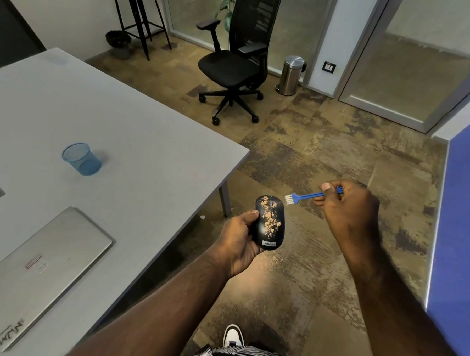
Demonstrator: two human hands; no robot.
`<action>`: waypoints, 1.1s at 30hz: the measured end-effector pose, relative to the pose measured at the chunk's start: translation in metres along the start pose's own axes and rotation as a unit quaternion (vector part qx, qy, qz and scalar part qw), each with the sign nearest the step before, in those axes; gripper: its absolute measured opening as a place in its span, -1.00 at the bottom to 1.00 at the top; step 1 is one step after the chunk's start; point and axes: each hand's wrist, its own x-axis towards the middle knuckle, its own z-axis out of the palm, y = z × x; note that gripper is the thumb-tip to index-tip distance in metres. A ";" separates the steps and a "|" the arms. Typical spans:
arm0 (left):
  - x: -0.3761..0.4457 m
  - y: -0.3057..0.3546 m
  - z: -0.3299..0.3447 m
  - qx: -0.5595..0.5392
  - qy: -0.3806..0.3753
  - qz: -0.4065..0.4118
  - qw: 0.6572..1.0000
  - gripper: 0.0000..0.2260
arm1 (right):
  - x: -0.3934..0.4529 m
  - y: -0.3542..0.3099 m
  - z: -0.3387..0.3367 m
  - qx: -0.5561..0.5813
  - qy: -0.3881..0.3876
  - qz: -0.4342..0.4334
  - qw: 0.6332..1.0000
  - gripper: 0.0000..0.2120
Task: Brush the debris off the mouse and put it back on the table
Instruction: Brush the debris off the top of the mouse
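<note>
Two patches of debris [270, 220] cover the Lenovo mouse [269, 223] my left hand [241, 238] grips. My right hand [346, 208] pinches a blue brush [302, 196] beside it; brushing looks unstarted.

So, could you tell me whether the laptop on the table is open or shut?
Shut: the laptop lies flat on the table, lid down, stickers showing on top.

left hand [241, 238] gripping mouse [269, 223], right hand [346, 208] pinching brush [303, 196]
</note>
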 end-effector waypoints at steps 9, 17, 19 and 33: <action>0.000 -0.001 -0.001 -0.003 0.001 -0.006 1.000 -0.71 | -0.001 -0.001 0.000 -0.026 0.003 -0.034 0.999 -0.81; -0.002 -0.001 -0.001 -0.006 -0.006 -0.008 1.000 -0.74 | -0.001 -0.001 0.001 -0.012 -0.007 -0.025 1.000 -0.83; -0.003 -0.001 -0.001 -0.006 -0.003 -0.011 1.000 -0.74 | 0.000 0.000 -0.001 0.017 0.001 -0.015 1.000 -0.82; -0.002 -0.003 0.000 -0.016 -0.001 -0.001 1.000 -0.74 | -0.009 -0.006 0.001 0.064 -0.039 -0.031 0.997 -0.88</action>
